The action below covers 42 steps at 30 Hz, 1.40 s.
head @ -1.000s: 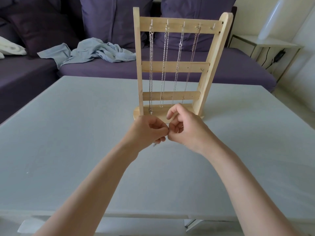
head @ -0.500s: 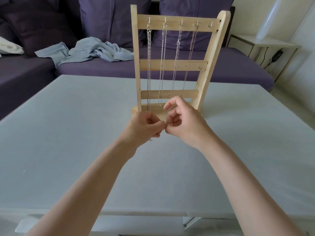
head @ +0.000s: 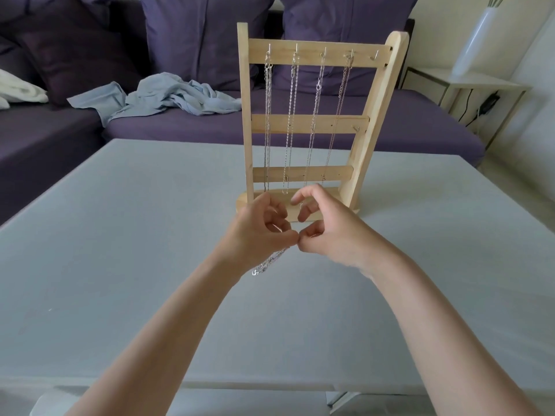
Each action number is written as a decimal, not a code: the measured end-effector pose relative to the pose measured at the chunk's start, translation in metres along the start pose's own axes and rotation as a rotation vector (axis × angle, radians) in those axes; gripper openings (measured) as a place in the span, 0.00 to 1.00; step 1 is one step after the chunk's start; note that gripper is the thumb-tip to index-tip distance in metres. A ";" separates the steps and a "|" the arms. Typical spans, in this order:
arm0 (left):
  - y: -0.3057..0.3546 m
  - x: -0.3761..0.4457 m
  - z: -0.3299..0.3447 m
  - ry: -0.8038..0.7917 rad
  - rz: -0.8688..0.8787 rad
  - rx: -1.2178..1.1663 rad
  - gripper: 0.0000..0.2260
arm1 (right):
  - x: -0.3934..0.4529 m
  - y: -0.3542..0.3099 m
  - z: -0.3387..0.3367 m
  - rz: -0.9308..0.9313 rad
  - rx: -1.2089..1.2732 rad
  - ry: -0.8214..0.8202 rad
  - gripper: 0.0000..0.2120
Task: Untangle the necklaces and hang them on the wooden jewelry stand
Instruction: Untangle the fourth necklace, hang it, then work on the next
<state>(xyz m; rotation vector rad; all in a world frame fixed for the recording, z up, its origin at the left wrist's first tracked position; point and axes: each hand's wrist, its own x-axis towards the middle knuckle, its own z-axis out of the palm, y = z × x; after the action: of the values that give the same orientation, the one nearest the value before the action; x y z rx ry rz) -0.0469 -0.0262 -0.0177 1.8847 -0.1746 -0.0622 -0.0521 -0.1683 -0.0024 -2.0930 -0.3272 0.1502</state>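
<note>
The wooden jewelry stand [head: 312, 123] stands upright at the middle of the grey table [head: 120, 235]. Several silver chains [head: 289, 121] hang from hooks on its top bar; the rightmost hook is bare. Just in front of the stand's base, my left hand [head: 258, 232] and my right hand [head: 330, 232] meet fingertip to fingertip, both pinching one thin silver necklace [head: 268, 262]. Its loose end dangles below my left hand, with the clasp at the bottom. The stretch of chain between my fingers is hidden.
A purple sofa [head: 300, 127] runs behind the table, with a crumpled light-blue cloth [head: 162, 96] on its seat. A white side table [head: 468, 82] bearing a white vase [head: 477, 37] stands at the far right. The table's near edge lies under my forearms.
Both hands have lifted slightly and the right fingers have spread. The necklace's loose end now hangs out below my left hand, where before only a small bit showed.
</note>
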 end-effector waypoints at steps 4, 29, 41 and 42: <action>-0.001 0.001 0.001 -0.016 -0.120 -0.098 0.09 | 0.001 0.000 0.003 -0.062 -0.197 0.027 0.21; 0.000 0.000 0.019 -0.118 -0.142 0.149 0.05 | -0.010 0.017 -0.009 0.134 0.018 0.101 0.14; -0.002 -0.003 0.018 -0.168 -0.269 -0.006 0.08 | -0.010 0.010 -0.007 0.125 -0.198 -0.131 0.13; -0.002 -0.002 0.018 -0.160 -0.264 0.002 0.08 | -0.010 0.010 -0.006 0.116 -0.207 -0.130 0.13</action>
<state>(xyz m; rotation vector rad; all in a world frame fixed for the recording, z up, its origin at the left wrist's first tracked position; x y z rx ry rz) -0.0513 -0.0419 -0.0254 1.8949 -0.0339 -0.3939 -0.0582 -0.1808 -0.0080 -2.3141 -0.3101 0.3350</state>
